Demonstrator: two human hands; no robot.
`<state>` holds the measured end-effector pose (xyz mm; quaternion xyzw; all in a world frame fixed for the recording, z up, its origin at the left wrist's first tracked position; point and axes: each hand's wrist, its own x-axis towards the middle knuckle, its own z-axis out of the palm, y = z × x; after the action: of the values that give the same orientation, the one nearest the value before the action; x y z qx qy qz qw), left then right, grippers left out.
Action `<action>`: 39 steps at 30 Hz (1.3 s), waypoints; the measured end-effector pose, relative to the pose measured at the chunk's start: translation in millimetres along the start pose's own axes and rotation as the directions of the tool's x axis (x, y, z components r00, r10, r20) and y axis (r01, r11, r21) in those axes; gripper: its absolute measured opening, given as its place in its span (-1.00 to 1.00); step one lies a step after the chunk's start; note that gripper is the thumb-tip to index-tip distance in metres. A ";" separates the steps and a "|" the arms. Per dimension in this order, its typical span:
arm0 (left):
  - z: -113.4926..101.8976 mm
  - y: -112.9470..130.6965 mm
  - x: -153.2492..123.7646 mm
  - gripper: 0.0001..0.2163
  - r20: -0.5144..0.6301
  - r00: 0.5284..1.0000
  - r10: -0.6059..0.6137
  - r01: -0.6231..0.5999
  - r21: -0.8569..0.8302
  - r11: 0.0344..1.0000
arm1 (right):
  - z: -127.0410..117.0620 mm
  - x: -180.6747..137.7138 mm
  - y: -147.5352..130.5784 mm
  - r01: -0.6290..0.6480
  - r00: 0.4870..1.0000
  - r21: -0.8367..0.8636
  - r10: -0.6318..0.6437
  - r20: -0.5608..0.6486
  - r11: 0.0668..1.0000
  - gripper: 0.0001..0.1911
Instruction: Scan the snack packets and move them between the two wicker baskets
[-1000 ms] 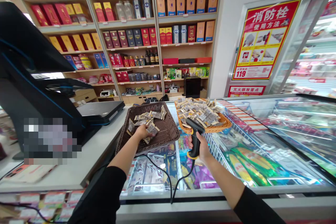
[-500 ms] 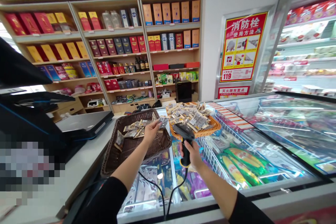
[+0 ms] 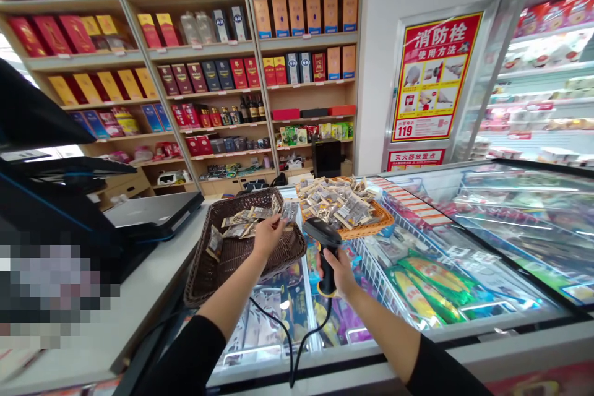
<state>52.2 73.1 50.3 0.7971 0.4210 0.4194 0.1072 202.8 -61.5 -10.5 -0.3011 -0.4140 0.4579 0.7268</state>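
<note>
My left hand [image 3: 269,235] pinches a small clear snack packet [image 3: 290,211] above the right rim of a dark brown wicker basket [image 3: 197,260]. Several similar packets [image 3: 245,220] lie inside that basket. Wrapped round the handle of a black and yellow barcode scanner [image 3: 327,269] is my right hand [image 3: 341,272]. The scanner's head points left, toward the held packet, with a small space between them. Just behind it, an orange wicker basket [image 3: 383,223] is heaped with more packets [image 3: 341,201]. From the scanner's base a black cable [image 3: 292,359] loops down.
Both baskets rest on a glass-topped freezer [image 3: 492,260] holding bagged frozen goods. To the left, a white counter [image 3: 139,297] carries a flat scale [image 3: 155,210] and a dark machine [image 3: 41,210]. Shelves of boxed bottles [image 3: 208,77] line the back wall.
The view has shifted slightly. The left hand still holds the packet, which now shows flatter toward the scanner. The right hand keeps its grip, with the scanner's head tilted a little more left.
</note>
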 end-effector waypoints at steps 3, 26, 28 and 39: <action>1.4 2.3 -2.2 -0.68 -0.002 1.000 0.001 -0.001 0.053 0.999 | 1.8 -1.0 -0.7 0.014 0.999 -0.006 -0.014 0.029 1.000 -0.70; -0.8 -1.5 -5.3 -0.69 0.063 0.998 0.019 -0.024 0.085 0.996 | 8.6 0.8 -13.6 -0.030 0.999 0.203 0.036 -0.025 0.979 -0.64; -4.7 2.9 -0.1 -0.67 0.047 0.999 0.016 -0.020 0.068 0.997 | 0.5 5.6 -23.6 0.008 0.997 0.243 0.011 -0.080 0.970 -0.62; 66.5 90.1 74.6 -0.69 0.144 0.988 0.046 -0.031 -0.105 0.994 | -57.0 43.7 -33.3 0.127 0.938 0.332 -0.005 -0.346 0.935 -0.57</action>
<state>176.9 85.9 99.1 0.8271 0.3745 0.3828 0.1705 277.1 -38.1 3.9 -0.2275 -0.2047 0.4402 0.8441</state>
